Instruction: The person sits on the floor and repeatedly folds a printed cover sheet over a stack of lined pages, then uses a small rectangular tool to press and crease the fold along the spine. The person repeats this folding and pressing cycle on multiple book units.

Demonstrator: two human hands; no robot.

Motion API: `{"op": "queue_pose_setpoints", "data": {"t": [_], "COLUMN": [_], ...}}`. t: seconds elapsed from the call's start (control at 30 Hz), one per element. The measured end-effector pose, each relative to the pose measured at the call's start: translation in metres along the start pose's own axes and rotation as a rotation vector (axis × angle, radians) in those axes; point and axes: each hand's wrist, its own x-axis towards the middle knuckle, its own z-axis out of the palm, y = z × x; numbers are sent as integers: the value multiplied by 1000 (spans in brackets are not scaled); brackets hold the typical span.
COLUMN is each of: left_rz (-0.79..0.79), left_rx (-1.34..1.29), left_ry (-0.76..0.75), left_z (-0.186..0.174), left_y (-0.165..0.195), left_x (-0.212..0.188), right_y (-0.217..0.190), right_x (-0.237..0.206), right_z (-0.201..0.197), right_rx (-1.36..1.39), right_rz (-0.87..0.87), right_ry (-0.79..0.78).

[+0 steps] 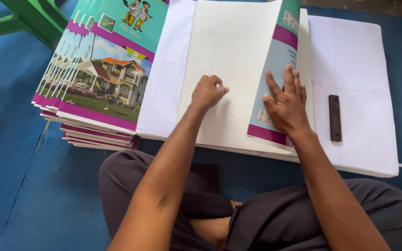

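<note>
Now: my left hand (207, 92) fisted on white inside cover (231, 69), frame centre | right hand (285, 104) flat, fingers spread, on folded teal-purple cover flap (275, 60) | one black bar (334, 117) right | one fanned notebook stack (96, 74) upper left

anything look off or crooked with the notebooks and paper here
Mostly orderly. The stack of notebooks is fanned askew, its edges stepped rather than flush. A dark flat bar lies loose on the ruled sheets. The left hand presses the blank sheet; the right hand flattens the folded cover. No visible damage.
</note>
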Motion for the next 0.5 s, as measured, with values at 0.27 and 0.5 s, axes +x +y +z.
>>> {"op": "queue_pose_setpoints", "data": {"t": [0.27, 0.5], "left_rz": [18, -22], "left_rx": [-174, -222], "left_ry": [-40, -142], "left_z": [3, 15], "left_y": [-8, -23], "left_x": [17, 47], "right_y": [-25, -48], "right_x": [10, 20], "right_z": [33, 55], "right_rx": [-105, -190], "right_rz": [-74, -115], "right_ry": [27, -2]}}
